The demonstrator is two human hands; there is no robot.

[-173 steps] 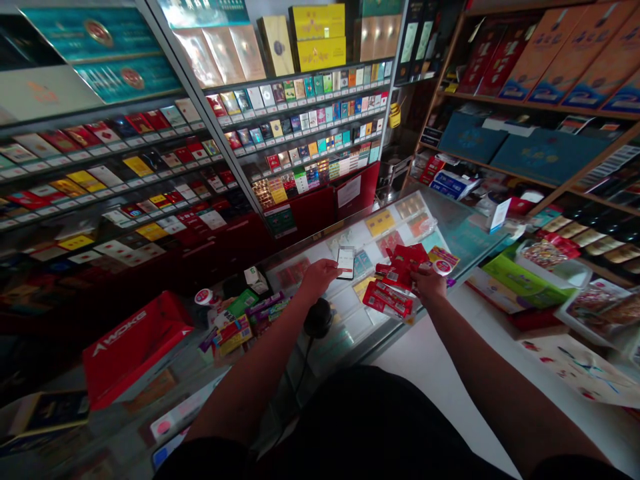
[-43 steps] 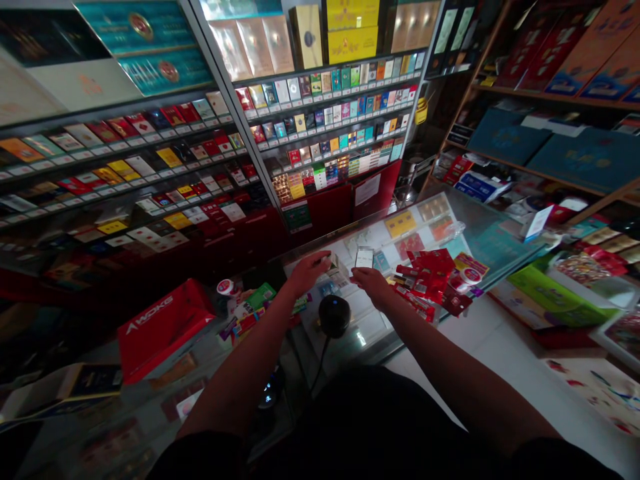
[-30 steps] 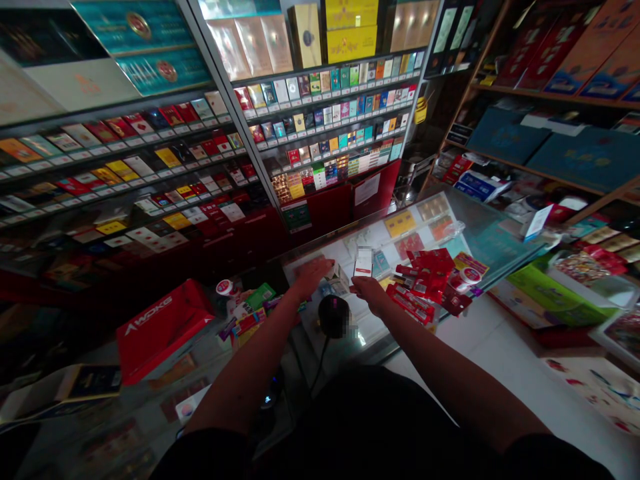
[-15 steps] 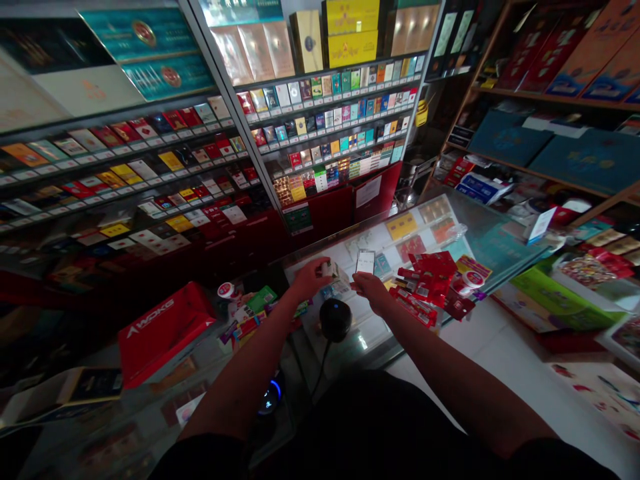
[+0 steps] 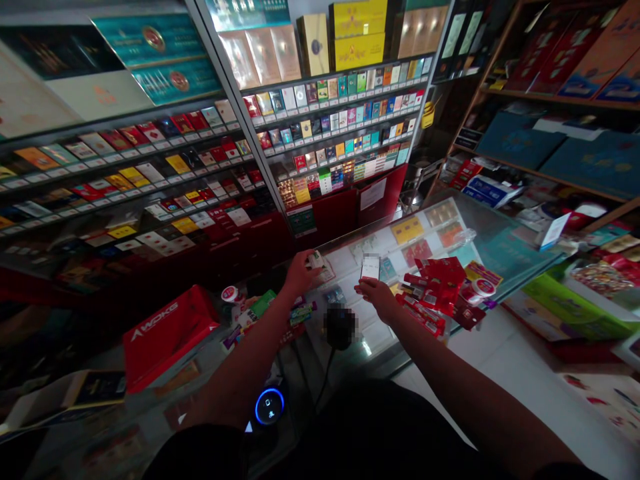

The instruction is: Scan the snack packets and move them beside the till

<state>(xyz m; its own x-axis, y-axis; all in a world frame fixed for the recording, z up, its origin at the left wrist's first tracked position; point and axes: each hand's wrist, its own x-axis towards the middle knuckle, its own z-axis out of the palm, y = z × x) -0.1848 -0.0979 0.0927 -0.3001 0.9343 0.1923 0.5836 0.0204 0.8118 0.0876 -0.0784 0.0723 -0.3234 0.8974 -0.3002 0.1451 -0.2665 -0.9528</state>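
Observation:
My left hand [image 5: 300,273] is closed around a small pale box with some green, which looks like a cigarette pack [image 5: 316,261], over the left part of the glass counter [image 5: 365,320]. My right hand [image 5: 377,298] grips the lower end of a phone [image 5: 370,269] with a lit white screen. Its upper edge is blurred. Between my forearms, a black rounded device [image 5: 341,328] with a cable stands on the counter. Right of the phone lies a pile of red packets [image 5: 440,283] with a white tub [image 5: 483,288] beside it.
Shelves of cigarette packs [image 5: 330,90] line the back wall. On the left are a red box [image 5: 170,337], colourful sweets packets [image 5: 263,305] and a round device with a blue ring [image 5: 270,407]. A wooden shelf [image 5: 555,97] with boxes stands to the right.
My left hand has moved left with the pack, away from the phone. My right hand still holds the phone. The whole view has shifted slightly right and down.

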